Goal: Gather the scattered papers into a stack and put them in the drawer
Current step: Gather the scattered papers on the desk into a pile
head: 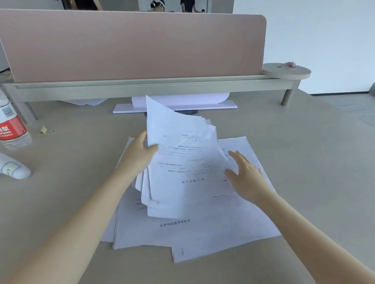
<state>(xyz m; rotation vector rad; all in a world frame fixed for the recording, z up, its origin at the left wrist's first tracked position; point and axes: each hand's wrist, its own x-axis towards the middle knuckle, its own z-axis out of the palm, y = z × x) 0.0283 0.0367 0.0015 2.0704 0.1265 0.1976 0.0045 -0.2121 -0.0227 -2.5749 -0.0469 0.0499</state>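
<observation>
Left hand (137,154) grips the lifted papers (184,164); right hand (246,178) lies spread open on them

Worktop (296,153): plain beige. Papers (189,176): white, with lines of dark print. Far divider panel (127,47): dusty pink. Bottle (1,120) at left: clear, with red and white label. Controller (1,167) at near left: white.
</observation>
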